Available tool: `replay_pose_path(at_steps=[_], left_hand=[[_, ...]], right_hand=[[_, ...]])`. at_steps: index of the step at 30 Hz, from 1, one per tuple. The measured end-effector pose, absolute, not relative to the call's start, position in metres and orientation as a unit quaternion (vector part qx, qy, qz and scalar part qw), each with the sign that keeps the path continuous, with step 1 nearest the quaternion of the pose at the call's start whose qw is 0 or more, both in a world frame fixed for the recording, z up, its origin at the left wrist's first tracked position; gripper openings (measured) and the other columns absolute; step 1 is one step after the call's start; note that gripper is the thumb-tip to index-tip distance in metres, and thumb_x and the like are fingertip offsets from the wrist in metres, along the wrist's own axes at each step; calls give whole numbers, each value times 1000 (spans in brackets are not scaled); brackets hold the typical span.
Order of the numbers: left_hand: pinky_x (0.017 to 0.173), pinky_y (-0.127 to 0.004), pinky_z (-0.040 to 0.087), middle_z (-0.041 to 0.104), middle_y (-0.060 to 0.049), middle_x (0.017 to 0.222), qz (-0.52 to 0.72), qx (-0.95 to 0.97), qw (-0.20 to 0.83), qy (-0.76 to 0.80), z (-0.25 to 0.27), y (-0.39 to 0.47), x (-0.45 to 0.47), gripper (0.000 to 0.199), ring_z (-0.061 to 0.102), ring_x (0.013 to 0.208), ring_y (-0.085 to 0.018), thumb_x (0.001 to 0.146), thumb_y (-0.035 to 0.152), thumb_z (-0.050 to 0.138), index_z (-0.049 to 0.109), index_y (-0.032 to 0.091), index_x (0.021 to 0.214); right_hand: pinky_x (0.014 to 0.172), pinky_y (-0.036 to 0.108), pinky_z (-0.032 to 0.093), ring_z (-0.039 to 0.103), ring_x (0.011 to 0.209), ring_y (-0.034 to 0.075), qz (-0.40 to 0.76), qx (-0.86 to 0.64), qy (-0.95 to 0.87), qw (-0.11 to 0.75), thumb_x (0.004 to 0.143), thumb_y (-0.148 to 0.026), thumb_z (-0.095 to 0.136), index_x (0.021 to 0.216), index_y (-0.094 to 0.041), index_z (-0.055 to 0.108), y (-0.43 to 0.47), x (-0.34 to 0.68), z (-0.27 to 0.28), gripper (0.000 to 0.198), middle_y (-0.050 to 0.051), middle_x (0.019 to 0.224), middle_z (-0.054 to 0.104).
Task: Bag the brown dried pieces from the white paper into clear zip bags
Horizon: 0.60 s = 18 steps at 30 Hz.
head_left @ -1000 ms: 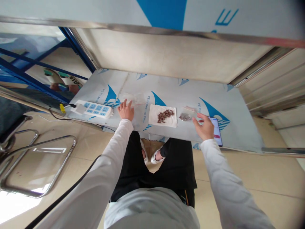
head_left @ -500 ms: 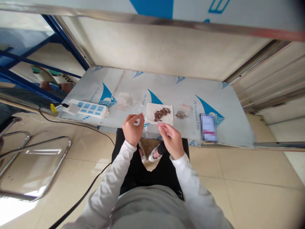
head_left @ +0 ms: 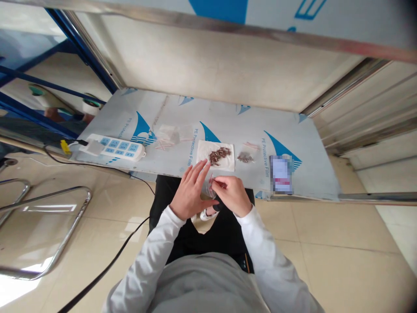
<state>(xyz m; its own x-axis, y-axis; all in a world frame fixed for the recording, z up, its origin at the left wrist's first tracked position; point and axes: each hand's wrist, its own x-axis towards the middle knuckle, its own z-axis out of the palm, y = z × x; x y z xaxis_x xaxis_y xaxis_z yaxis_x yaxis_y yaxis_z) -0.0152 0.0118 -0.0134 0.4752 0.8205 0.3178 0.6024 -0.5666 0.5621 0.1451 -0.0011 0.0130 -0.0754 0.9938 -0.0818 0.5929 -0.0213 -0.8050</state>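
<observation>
My right hand point(head_left: 230, 193) pinches the edge of a small clear plastic bag point(head_left: 209, 186) with a reddish strip, held just off the table's front edge. On the other side of the bag, my left hand point(head_left: 192, 191) is open, its fingers stretched out and its thumb apart. Just beyond my hands, a pile of small brown metal pieces, screw-like point(head_left: 219, 156), lies on a white paper tissue point(head_left: 202, 150). To its right sits a clear bag holding similar brown pieces point(head_left: 246, 155).
More clear bags point(head_left: 167, 135) lie left of the tissue. Farther left is a white power strip point(head_left: 114, 148) with a cable hanging over the edge. A phone point(head_left: 281, 174) rests at the right. Overhead runs a shelf edge point(head_left: 208, 30). Another person's feet point(head_left: 87, 106) show at left.
My hands have come together at the table edge. The right now holds a clear bag. My left hand has gone from a pinch to spread fingers and moved right.
</observation>
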Motion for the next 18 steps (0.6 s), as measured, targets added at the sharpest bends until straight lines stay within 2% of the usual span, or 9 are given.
replay_pose_path(at_steps=[3,6,8,9,13,18], left_hand=[[101,-42,40,63,-11,115,265,843,213,417,-22,23,-15,48,57,111,-27,73,28,68,53,19,118],[82,-34,48,66,-5,87,292,787,226,494,-33,25,-17,23,63,85,-21,77,30,65,56,20,96],[76,-31,48,64,-3,82,311,752,234,533,-38,22,-20,19,62,78,-19,78,31,64,55,21,91],[75,-30,48,64,-2,81,315,742,238,541,-40,20,-21,18,62,77,-19,78,31,64,54,21,89],[75,-30,47,64,-2,82,312,734,250,549,-43,12,-25,18,61,77,-19,76,30,66,55,22,88],[76,-32,46,67,-3,83,283,736,247,563,-47,9,-29,19,63,78,-20,75,29,67,57,21,90]], right_hand=[[55,22,43,59,54,13,420,-575,-648,270,83,-27,54,58,-18,64,7,152,9,29,-1,54,63],[63,25,49,62,66,15,400,-595,-617,325,82,-35,59,89,-17,70,30,167,-18,23,3,77,69],[67,27,50,61,68,15,309,-648,-617,322,77,-31,66,104,-15,66,51,176,-43,31,6,89,68],[69,28,50,61,70,15,266,-661,-640,290,74,-25,68,105,-15,65,61,179,-55,33,8,95,66],[85,31,48,60,89,18,197,-644,-719,173,70,-7,65,95,-17,68,91,181,-88,28,9,99,62],[87,32,44,59,92,20,172,-662,-713,155,77,-7,56,89,-18,68,103,176,-98,20,9,96,63]])
